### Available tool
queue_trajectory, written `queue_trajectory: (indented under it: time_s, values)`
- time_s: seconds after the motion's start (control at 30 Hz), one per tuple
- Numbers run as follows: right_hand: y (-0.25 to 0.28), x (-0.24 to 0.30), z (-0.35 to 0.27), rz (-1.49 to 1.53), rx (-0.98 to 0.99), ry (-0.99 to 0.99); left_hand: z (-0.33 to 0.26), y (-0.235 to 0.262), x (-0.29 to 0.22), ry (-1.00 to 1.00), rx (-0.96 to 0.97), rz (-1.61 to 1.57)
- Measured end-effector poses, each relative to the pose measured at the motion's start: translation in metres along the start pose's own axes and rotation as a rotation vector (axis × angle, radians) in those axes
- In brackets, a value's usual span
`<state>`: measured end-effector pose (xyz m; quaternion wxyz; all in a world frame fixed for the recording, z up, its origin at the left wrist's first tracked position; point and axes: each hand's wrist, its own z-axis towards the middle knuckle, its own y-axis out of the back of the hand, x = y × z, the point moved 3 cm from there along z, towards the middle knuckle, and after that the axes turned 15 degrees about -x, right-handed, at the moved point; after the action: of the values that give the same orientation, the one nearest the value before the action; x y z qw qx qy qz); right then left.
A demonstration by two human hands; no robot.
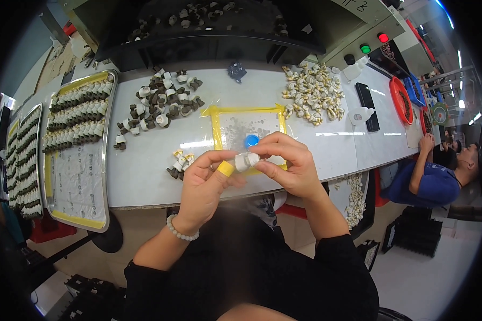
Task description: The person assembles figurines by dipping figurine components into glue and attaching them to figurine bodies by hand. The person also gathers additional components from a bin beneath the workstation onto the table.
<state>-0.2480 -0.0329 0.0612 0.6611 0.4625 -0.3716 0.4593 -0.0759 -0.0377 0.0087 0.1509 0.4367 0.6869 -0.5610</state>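
Note:
Both hands meet over the near edge of the white table, pinching a small white figurine part [246, 161] between them. My left hand [202, 179], with yellow tape round its thumb and a beaded bracelet at the wrist, closes on the part's left side. Thumb and forefinger of my right hand [293, 167] grip its right end. Just beyond the fingers is a round blue cap [251, 140], over a work patch [216, 128] framed in yellow tape. A few joined figurines [181, 162] with white, gold and dark parts lie beside my left hand.
Dark-and-white pieces [163, 99] are heaped at the back left, white-and-gold pieces [313, 93] at the back right. A metal tray [75, 184] holds rows of figurines. Phone [367, 107] and white bottle [361, 115] lie right. A machine [209, 51] borders the back; a co-worker [426, 179] sits right.

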Motion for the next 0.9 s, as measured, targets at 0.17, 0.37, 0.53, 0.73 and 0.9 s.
queue_trajectory:
  time_s: [0.17,0.37,0.53,0.73,0.9]
  values:
    - [0.001,0.005,-0.001,-0.132,0.007,0.066,-0.002,-0.001,0.003,-0.060,-0.032,0.033]
    - [0.000,0.001,-0.006,-0.133,-0.009,0.008,-0.007,-0.008,0.002,-0.288,-0.049,0.199]
    - [-0.004,-0.007,-0.007,-0.064,0.039,-0.037,-0.006,0.001,0.000,-0.227,-0.030,0.227]
    - [0.016,-0.023,0.014,-0.254,0.069,0.037,-0.009,0.033,-0.044,-0.462,-0.136,0.424]
    - [0.063,-0.051,0.036,-0.583,-0.254,0.070,-0.016,0.075,-0.080,-0.934,-0.404,0.995]
